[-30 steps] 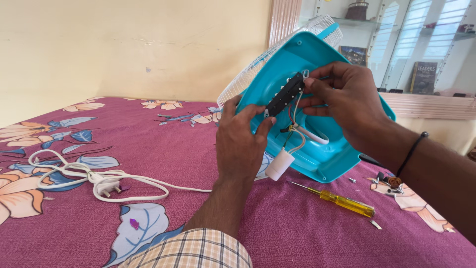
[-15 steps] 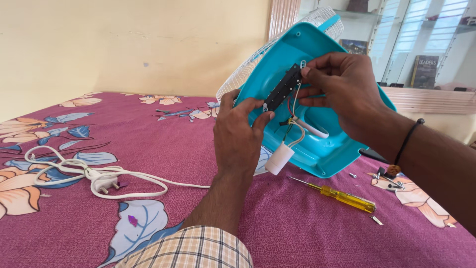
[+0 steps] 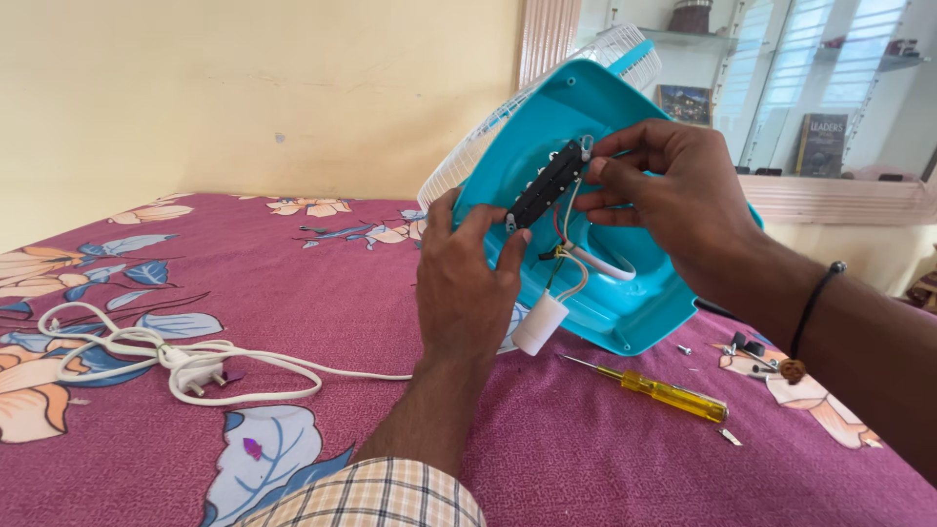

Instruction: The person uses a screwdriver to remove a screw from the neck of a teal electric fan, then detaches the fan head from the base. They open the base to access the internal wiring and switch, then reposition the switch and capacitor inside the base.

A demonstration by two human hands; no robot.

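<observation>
Here the teal fan base point(image 3: 634, 303) stands tipped up on its edge on the bed point(image 3: 586, 459), its hollow underside facing the camera, the white wire grille point(image 3: 468, 176) showing behind its far left rim. The left hand point(image 3: 464, 283) rests against the left edge of the base, fingertips closed on the lower end of the black switch block point(image 3: 549, 183). The right hand point(image 3: 673, 200) comes in from the right and pinches the block's upper end between thumb and fingers, so both grips are shut on the same part, held just in front of the base's open cavity. Thin wires point(image 3: 566, 244) run from the block down into the cavity, and a white cylindrical capacitor point(image 3: 539, 324) hangs on them at the lower rim, near the left wrist.

On the bedspread, just right of the base's lower edge, lies a yellow-handled screwdriver point(image 3: 664, 392), with small screws and dark bits point(image 3: 747, 344) beside the right forearm. The white power cord point(image 3: 146, 356) with its plug is coiled well apart at the left. The near part of the bed between cord and screwdriver lies open, and the wall stands beyond the far edge.
</observation>
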